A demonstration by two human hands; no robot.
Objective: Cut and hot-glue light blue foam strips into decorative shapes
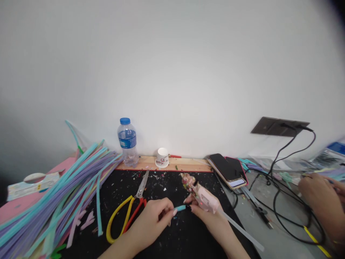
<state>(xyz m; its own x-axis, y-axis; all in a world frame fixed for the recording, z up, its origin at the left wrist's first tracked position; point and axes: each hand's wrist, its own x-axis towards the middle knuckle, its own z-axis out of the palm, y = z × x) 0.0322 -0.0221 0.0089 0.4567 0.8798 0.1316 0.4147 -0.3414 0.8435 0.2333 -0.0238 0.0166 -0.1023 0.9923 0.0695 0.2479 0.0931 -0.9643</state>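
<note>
Above the black mat, my left hand pinches a short light-blue fuzzy stem between thumb and fingers. My right hand is closed round a pale pink glue gun, whose crusted nozzle end points up and left. A translucent glue stick sticks out of its back, towards the lower right. The fingertips of my right hand are at the right end of the blue stem, where something small and dark shows. Scissors with yellow and red handles lie just left of my left hand.
Many pastel fuzzy stems lie at left, beside a water bottle. A paper cup stands by the wall. Phones, black cables and a wall socket are at right. Another person's hand is at the right edge.
</note>
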